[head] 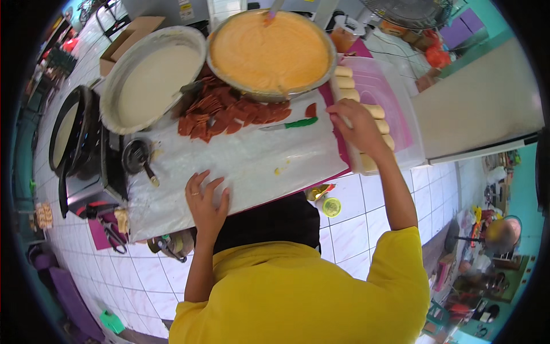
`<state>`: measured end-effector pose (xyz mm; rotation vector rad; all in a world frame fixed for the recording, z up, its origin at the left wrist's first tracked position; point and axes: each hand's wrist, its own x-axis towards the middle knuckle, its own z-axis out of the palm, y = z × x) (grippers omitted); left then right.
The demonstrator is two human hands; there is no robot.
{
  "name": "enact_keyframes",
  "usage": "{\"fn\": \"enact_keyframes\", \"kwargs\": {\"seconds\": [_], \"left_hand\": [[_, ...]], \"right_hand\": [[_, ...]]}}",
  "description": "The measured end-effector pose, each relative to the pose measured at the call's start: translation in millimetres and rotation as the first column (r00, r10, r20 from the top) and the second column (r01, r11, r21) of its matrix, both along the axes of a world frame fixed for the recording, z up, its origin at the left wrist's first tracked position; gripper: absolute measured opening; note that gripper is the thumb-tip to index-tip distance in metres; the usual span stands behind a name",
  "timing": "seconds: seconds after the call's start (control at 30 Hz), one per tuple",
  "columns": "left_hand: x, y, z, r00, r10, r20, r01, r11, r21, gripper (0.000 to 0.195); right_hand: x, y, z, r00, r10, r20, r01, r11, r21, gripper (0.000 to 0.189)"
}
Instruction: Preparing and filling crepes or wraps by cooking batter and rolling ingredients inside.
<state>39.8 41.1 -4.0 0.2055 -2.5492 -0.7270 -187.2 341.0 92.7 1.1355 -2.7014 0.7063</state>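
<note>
My left hand point(205, 200) rests on the white sheet point(240, 159) near the table's front edge, its fingers apart and nothing in them. Over the left side of a clear plastic container point(404, 112) reaches my right hand point(355, 124), fingers bent; whether they grip anything is hidden. Pale rolls point(347, 82) lie inside that container in two rows. Just left of my right hand are a single reddish-brown slice point(310, 110) and a green-handled knife point(300, 123). Farther left, many similar slices point(223, 109) form a heap on the sheet.
A large bowl of orange batter point(270, 51) and a bowl of pale batter point(159, 81) stand at the back. At left, a black frying pan point(73, 133) is on a stove, beside a black ladle point(138, 159). Scissors point(112, 238) hang near the left corner.
</note>
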Motion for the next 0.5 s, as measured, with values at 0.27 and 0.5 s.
{"fn": "enact_keyframes", "kwargs": {"seconds": [0.27, 0.5], "left_hand": [[1.6, -2.7, -2.9, 0.999, 0.012, -0.045, -0.011, 1.000, 0.009, 0.026], [5.1, -3.8, -1.2, 0.998, -0.016, -0.058, 0.018, 0.999, 0.036, 0.025]], "right_hand": [[-2.1, -69.1, -70.9, 0.951, 0.189, -0.246, -0.103, 0.940, 0.325, 0.022], [48.4, -67.9, -48.6, 0.988, -0.023, -0.150, 0.040, 0.993, 0.108, 0.021]]}}
